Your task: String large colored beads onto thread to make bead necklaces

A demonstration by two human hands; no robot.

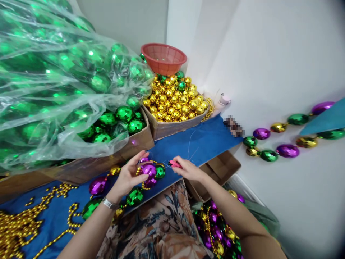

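My left hand (126, 176), with a metal watch band at the wrist, curls round a cluster of faceted beads, its thumb on a shiny purple bead (149, 170). Beside it in the cluster is a green bead (160, 171), with small gold beads around them. Just to the right, my right hand (185, 168) is closed on a small pink-handled tool (175, 164); its tip is too small to make out. A thin clear thread runs between the hands and over the blue cloth. More large purple, green and gold beads trail along the table's edge under my left forearm.
A plastic bag of green beads (81, 82) fills the left, over a cardboard box. Behind my hands, a carton of gold beads (175, 100) carries a red basket (164, 57). Gold bead strings (18, 226) lie left on blue cloth (172, 144). A large-bead garland (288, 151) hangs right.
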